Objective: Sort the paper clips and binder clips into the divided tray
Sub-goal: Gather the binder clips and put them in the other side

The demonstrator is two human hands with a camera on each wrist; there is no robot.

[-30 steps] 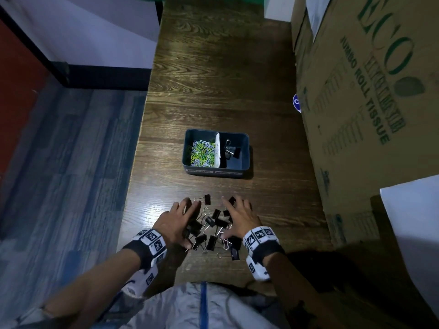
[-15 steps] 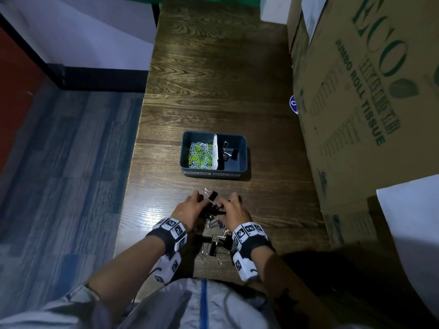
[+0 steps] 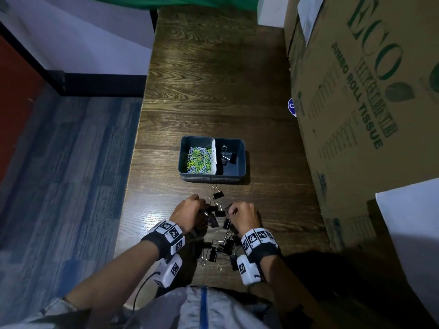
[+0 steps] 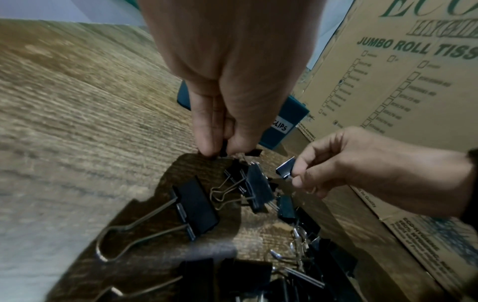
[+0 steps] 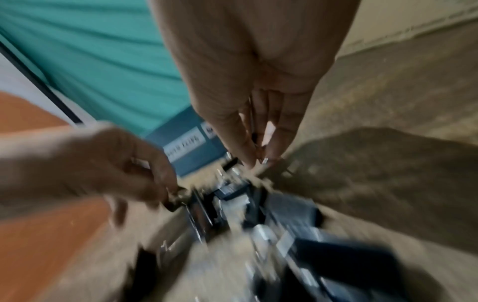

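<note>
Dark wooden table (image 3: 213, 91) runs away from the person, with a big cardboard box (image 3: 356, 115) along its right edge and the divided tray (image 3: 211, 177) as the landmark in the middle; its left compartment holds a heap of paper clips (image 3: 198, 160), its right one a couple of binder clips (image 3: 228, 157). Just in front of the tray lies a tangled pile of binder clips (image 3: 217, 238), and both hands work in it. The left hand (image 4: 227, 114) pinches a black clip between fingertips and thumb at the pile's tray-side edge; the right hand (image 4: 336, 163) grips another clip, fingers curled round it. The likely trouble is the tangle: wire handles hook through one another, so lifting one clip may drag neighbours up and drop them short of the tray or off the table's left edge. A loose pinch could also let a clip fall into the paper clip side, since the two compartments sit touching
</note>
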